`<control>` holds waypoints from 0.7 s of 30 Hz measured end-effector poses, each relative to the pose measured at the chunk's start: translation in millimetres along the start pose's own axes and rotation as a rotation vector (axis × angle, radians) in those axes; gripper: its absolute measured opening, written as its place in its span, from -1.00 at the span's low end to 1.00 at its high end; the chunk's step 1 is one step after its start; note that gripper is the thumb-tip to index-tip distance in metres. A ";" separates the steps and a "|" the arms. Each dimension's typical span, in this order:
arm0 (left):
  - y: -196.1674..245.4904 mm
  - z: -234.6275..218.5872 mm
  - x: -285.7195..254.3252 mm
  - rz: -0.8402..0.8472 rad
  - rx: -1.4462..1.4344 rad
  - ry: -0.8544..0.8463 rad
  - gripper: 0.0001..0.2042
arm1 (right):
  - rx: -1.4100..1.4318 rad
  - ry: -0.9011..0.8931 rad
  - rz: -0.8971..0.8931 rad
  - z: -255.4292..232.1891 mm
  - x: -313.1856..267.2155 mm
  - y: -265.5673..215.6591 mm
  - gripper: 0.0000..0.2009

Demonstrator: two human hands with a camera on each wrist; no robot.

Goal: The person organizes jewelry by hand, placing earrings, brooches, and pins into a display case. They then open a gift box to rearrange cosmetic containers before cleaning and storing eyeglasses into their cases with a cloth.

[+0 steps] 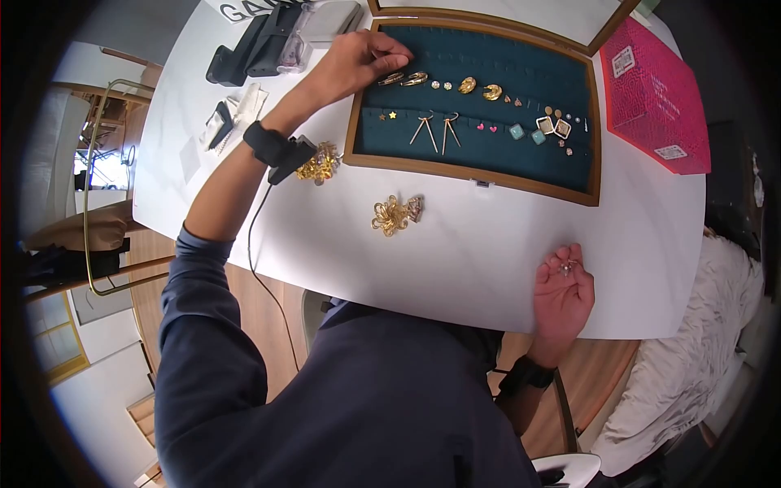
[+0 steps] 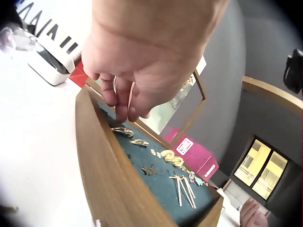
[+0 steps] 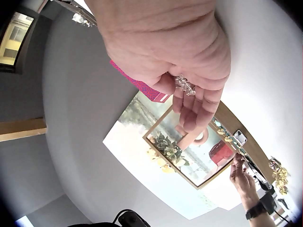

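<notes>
A wooden jewelry box (image 1: 351,140) lined with dark green velvet lies with its glass lid raised, and several earrings sit in its rows. My left hand (image 1: 358,65) reaches over its far left corner. Thumb and fingers come together close over the velvet, beside a pair of gold hoop earrings (image 1: 415,79); I cannot tell whether a small piece is between the fingertips. My right hand (image 1: 563,297) is palm up near the table's front edge. Its fingers curl around small silvery, sparkling jewelry (image 3: 184,85), with the thumb alongside.
On the white table (image 1: 488,268), a gold flower-shaped ornament (image 1: 390,216) lies before the box, and a heap of gold jewelry (image 1: 320,163) by its left corner. A pink box (image 1: 655,98) stands right. Dark cases (image 1: 268,45) and a cloth (image 1: 244,110) are at left.
</notes>
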State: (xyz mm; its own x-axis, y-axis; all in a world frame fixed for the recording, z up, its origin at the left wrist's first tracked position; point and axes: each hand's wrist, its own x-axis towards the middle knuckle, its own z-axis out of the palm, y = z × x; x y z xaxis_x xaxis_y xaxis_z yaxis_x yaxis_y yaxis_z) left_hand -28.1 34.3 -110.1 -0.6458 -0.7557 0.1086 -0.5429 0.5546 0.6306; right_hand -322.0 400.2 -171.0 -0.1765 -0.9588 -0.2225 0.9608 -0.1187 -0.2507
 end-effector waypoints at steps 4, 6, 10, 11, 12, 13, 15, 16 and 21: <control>0.2 -11.1 -3.0 0.099 0.211 0.115 -0.85 | -0.031 0.097 -0.016 6.2 -2.5 0.7 -0.67; -18.7 -19.8 -6.4 0.155 0.269 0.139 -0.87 | -0.049 0.138 -0.027 9.1 -3.6 1.5 -0.67; -13.5 -24.6 -21.4 0.144 0.023 0.119 -0.90 | -0.088 0.183 -0.038 12.1 -3.4 2.1 -0.69; -9.5 -24.8 -23.1 0.113 0.017 0.097 -0.91 | -0.097 0.192 -0.040 12.8 -3.3 3.1 -0.69; -8.5 -23.0 -24.4 0.133 0.054 0.102 -0.91 | -0.096 0.201 -0.042 14.5 -2.9 3.9 -0.69; -7.9 -21.5 -24.5 0.155 0.091 0.109 -0.91 | -0.095 0.208 -0.045 16.3 -2.1 4.9 -0.69; -12.4 -18.4 -24.9 0.258 0.197 0.133 -0.87 | -0.100 0.232 -0.052 19.7 -2.5 7.1 -0.70; -11.5 -16.7 -24.9 0.209 0.143 0.147 -0.84 | -0.106 0.246 -0.056 21.5 -1.9 8.1 -0.70; 1.7 -20.7 -28.7 -0.015 0.003 0.293 -0.71 | -0.090 0.304 -0.075 31.3 -1.3 10.6 -0.80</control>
State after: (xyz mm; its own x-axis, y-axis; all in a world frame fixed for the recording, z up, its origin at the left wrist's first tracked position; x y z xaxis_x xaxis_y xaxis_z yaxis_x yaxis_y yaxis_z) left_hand 0.6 49.7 -96.2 -0.4554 -0.8318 0.3173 -0.5527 0.5436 0.6317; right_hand -304.9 392.2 -143.9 -0.3150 -0.8256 -0.4682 0.9223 -0.1499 -0.3561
